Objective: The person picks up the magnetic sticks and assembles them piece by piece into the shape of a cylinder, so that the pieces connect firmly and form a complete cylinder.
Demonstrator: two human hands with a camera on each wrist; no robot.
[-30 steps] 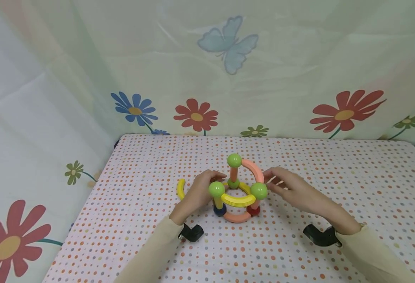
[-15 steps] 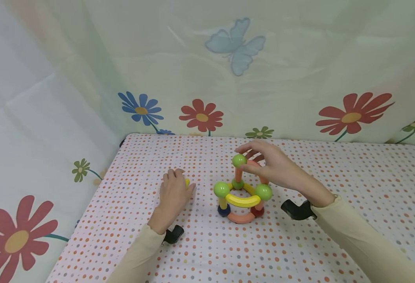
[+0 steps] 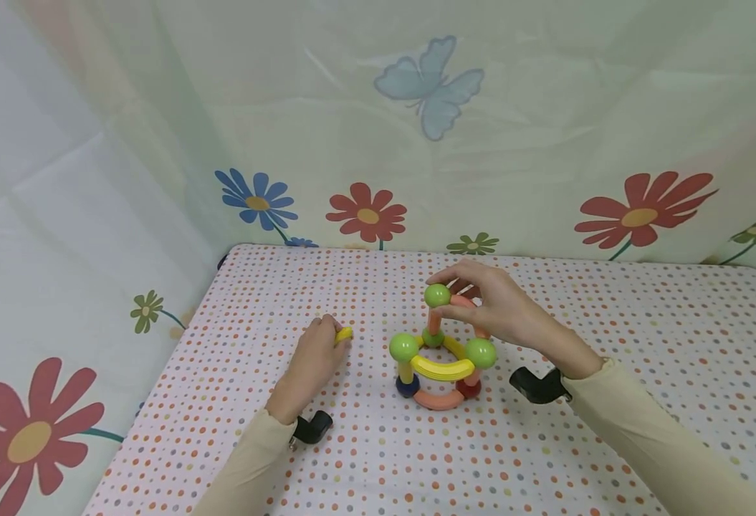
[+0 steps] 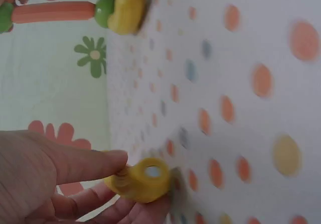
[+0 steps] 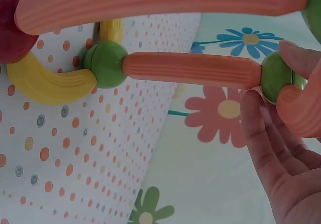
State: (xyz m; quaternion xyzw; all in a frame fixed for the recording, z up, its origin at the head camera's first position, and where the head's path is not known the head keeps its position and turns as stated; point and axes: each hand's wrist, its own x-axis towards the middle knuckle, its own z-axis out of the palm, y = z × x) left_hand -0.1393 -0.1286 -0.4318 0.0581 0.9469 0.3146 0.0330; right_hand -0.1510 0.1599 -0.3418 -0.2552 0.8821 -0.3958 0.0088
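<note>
My left hand (image 3: 309, 362) pinches a yellow curved magnetic stick (image 3: 345, 334), left of the toy frame. In the left wrist view, the thumb and fingers grip that stick, and a silver disc shows in its near end. The toy frame, built of magnetic sticks and balls, stands upright on the table. At its back top corner is a green ball (image 3: 438, 295), held between the thumb and fingers of my right hand (image 3: 503, 304). A straight orange stick (image 5: 193, 69) runs from this ball down to a lower green ball (image 5: 106, 65). A yellow curved stick (image 3: 442, 368) bridges the front top balls.
The frame's base includes a dark blue ball (image 3: 408, 387), a red ball (image 3: 469, 388) and an orange curved stick (image 3: 438, 400). A dotted cloth (image 3: 455, 473) covers the table. A flowered curtain (image 3: 532, 129) hangs behind it and along the left side.
My left hand has moved left from the frame to the loose yellow stick and picked it up. My right hand has moved from the frame's right side to its back top green ball.
</note>
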